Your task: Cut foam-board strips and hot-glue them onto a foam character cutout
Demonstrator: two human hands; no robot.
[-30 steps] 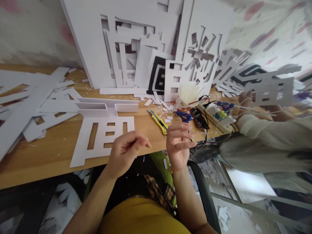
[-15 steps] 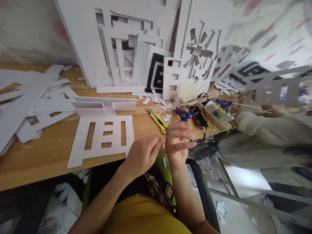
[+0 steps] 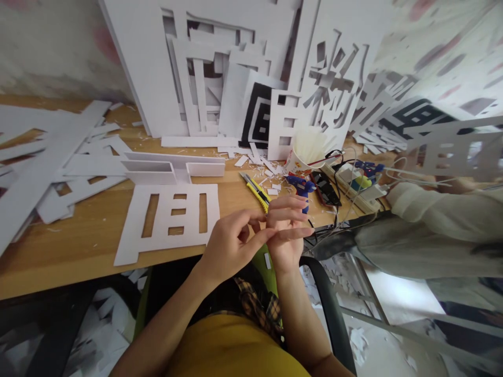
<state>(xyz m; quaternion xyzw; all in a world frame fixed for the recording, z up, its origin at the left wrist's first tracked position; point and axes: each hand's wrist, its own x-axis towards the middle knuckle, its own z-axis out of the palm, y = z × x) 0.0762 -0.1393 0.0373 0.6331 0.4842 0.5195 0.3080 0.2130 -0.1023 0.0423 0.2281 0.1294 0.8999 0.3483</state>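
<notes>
My left hand (image 3: 230, 243) reaches over to my right hand (image 3: 286, 230), its thumb and fingertips touching the right palm near the fingers. Whether anything small is pinched there cannot be made out. The right hand is palm up, fingers apart and slightly curled, holding nothing visible. Left of them, a white cut-out board (image 3: 167, 251) lies flat at the table edge, with bent white strips (image 3: 204, 169) standing behind it. Just beyond my hands are a yellow cutter knife (image 3: 257, 192) and a blue glue gun (image 3: 302, 186).
A paper cup (image 3: 297, 163) of glue sticks stands near a power strip (image 3: 365, 199) with cables. White boards (image 3: 137, 68) lean at the back. Scrap pieces (image 3: 78, 180) cover the left of the table (image 3: 70, 262). At right, a person's sleeve (image 3: 416, 204) is beside another cut-out.
My left hand's fingers have opened somewhat from a closed pose, and its thumb has moved right onto my right palm. The view has shifted slightly.
</notes>
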